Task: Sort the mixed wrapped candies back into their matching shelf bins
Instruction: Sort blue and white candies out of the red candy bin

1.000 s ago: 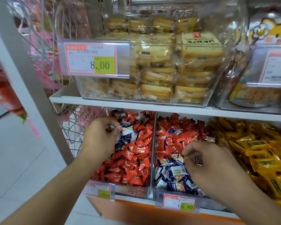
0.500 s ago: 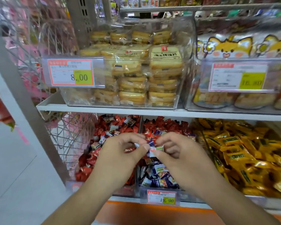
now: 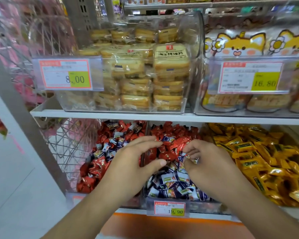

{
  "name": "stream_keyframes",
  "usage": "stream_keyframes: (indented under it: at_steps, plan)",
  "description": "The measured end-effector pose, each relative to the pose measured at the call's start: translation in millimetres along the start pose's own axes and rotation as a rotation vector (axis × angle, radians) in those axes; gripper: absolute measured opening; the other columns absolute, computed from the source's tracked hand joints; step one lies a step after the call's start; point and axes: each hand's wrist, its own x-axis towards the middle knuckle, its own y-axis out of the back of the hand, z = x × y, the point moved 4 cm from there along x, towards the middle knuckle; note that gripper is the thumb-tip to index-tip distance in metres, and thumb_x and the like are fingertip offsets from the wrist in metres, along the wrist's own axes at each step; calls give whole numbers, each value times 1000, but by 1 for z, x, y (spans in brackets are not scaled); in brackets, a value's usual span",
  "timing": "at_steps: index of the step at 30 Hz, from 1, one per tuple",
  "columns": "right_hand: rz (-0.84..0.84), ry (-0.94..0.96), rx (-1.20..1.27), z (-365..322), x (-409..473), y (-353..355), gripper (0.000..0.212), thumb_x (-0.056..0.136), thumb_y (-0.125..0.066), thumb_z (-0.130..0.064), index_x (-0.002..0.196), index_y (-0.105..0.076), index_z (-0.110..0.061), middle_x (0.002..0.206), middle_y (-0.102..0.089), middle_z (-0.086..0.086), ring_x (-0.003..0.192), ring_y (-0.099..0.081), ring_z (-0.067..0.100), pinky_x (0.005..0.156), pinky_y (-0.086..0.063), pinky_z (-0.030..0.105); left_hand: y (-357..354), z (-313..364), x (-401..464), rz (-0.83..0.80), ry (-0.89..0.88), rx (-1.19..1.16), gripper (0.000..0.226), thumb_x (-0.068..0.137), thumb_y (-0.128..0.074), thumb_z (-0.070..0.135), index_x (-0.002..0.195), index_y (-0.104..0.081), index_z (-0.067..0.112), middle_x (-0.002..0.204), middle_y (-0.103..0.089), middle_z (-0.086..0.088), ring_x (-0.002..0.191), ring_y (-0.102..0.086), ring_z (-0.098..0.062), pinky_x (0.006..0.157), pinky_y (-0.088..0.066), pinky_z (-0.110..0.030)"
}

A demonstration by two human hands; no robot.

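A blue-and-white candy [image 3: 190, 158], axis unclear, is pinched by the right hand [image 3: 204, 163]; the left hand [image 3: 135, 161] is spread above the middle bin [image 3: 162, 200], red candies [image 3: 169, 145] piled behind.

Wrapped cakes [image 3: 169, 78] filled a clear tub on the upper shelf [image 3: 110, 116]. A price tag [image 3: 66, 74] read 8.00. Fox-print bags [image 3: 238, 47] sat beside it.

left bin of red and dark-blue wrapped candies [image 3: 102, 157] | just right: middle bin of red and blue-white wrapped candies [image 3: 173, 185] | further right: yellow foil packets [image 3: 259, 163] | shelf above: clear tub of wrapped bread slices [image 3: 145, 80] | both hands over middle bin, left hand [image 3: 135, 163] beside right hand [image 3: 204, 163]
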Motion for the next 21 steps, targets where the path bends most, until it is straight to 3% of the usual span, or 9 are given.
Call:
stream_keyframes:
  at_steps: [3,6,11,15,17,21]
  plan:
    - [-6,12,-14,0,0,-4,13,97,-64,-25,105,-61,-35,100,-61,-18,84,-64,4,76,-56,26,11,-10,0,47,-2,19,34,93,-68,51,126,-65,46,138,-49,37,130,-41,17,108,-27,-8]
    - [-43,25,-25,1,1,-10,15,98,-63,-25,107,-60,-37,109,-59,-19,93,-61,0,80,-50,19,27,-33,6,151,56,92,25,97,-67,39,122,-68,37,126,-58,29,116,-54,6,103,-43,-20]
    - [-54,49,-71,-2,3,-16,17,98,-64,-27,107,-57,-40,106,-60,-20,101,-58,-2,91,-50,21,49,-90,19,212,219,259,32,95,-70,26,127,-66,26,117,-56,9,114,-61,-16,94,-44,-25]
    - [-50,51,-71,-3,6,-19,17,96,-66,-27,106,-60,-38,102,-62,-21,98,-59,-4,88,-50,19,45,-112,34,138,301,320,53,95,-70,38,145,-56,28,138,-54,-3,125,-55,-24,103,-43,-31]
    - [-56,48,-74,-3,8,-23,16,95,-67,-27,104,-61,-39,102,-64,-20,98,-60,-3,90,-53,24,39,-118,45,123,288,305,59,93,-71,44,147,-54,30,144,-54,-3,130,-53,-25,107,-43,-33]
    - [-56,52,-77,-3,11,-28,18,94,-69,-26,98,-61,-41,98,-64,-21,96,-60,-6,85,-52,20,33,-128,63,115,243,340,56,92,-74,39,145,-57,32,145,-57,-3,130,-55,-25,106,-47,-35]
